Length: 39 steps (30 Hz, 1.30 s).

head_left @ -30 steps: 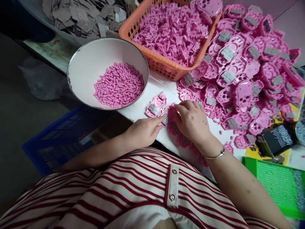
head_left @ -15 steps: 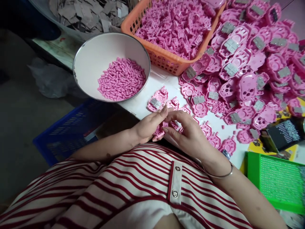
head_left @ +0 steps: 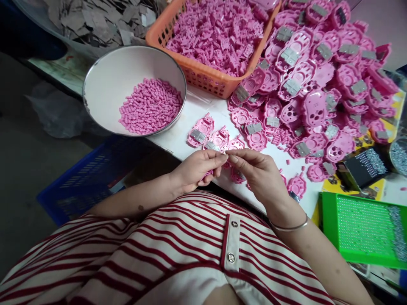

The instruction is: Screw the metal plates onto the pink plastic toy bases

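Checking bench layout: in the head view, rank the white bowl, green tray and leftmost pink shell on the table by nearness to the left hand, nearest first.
From the left hand:
1. Leftmost pink shell, just beyond it
2. White bowl, farther up and left
3. Green tray, far right

The two hands converge at the fingertips. The left hand (head_left: 195,167) has its thumb (head_left: 218,161) uppermost, directed toward the opposite fingertips, with its fingers (head_left: 217,171) curled inward beneath. The right hand (head_left: 259,171) extends its index finger (head_left: 246,154) and right thumb (head_left: 240,164) toward the left fingertips, their ends drawn near one another; the remaining right fingers are largely hidden. Actual contact between the tips cannot be distinguished. Behind the left fingers, the left wrist (head_left: 171,185) continues nearly straight into the left forearm (head_left: 130,203). The right wrist (head_left: 288,218) and right forearm (head_left: 327,258) slant down and rightward from the right fingers.
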Motion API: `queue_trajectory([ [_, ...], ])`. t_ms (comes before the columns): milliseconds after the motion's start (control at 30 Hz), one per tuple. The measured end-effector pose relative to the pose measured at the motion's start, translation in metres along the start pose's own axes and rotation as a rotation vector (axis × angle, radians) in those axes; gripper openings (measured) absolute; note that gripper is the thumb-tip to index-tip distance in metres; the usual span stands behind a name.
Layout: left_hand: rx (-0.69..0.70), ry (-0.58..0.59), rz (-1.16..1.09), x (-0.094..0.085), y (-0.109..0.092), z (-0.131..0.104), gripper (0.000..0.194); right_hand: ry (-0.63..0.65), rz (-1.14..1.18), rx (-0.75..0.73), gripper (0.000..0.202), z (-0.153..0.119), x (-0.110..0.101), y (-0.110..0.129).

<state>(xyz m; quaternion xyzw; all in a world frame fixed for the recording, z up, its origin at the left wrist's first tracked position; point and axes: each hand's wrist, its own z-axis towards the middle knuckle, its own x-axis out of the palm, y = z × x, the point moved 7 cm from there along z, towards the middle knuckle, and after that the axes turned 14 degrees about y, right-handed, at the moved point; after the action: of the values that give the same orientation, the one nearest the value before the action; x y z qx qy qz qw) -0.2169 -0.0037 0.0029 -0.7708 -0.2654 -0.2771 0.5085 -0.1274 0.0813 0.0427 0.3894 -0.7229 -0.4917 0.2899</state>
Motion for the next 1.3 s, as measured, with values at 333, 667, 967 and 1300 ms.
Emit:
queue_trajectory([
  [333,0.035,-0.039,0.084,0.002,-0.005,0.000,0.023,-0.049,0.219,-0.024,0.028,-0.005,-0.008,-0.006],
  [667,0.035,-0.052,0.037,0.005,-0.003,-0.002,0.026,-0.044,0.337,-0.050,0.026,-0.013,-0.005,-0.014],
  [967,0.049,-0.048,-0.020,-0.001,-0.002,-0.004,0.029,-0.197,-0.378,-0.426,0.015,-0.030,-0.010,0.015],
  [1300,0.022,-0.120,0.116,-0.006,-0.003,-0.005,0.018,-0.154,-1.076,-0.724,0.026,-0.042,0.021,0.032],
])
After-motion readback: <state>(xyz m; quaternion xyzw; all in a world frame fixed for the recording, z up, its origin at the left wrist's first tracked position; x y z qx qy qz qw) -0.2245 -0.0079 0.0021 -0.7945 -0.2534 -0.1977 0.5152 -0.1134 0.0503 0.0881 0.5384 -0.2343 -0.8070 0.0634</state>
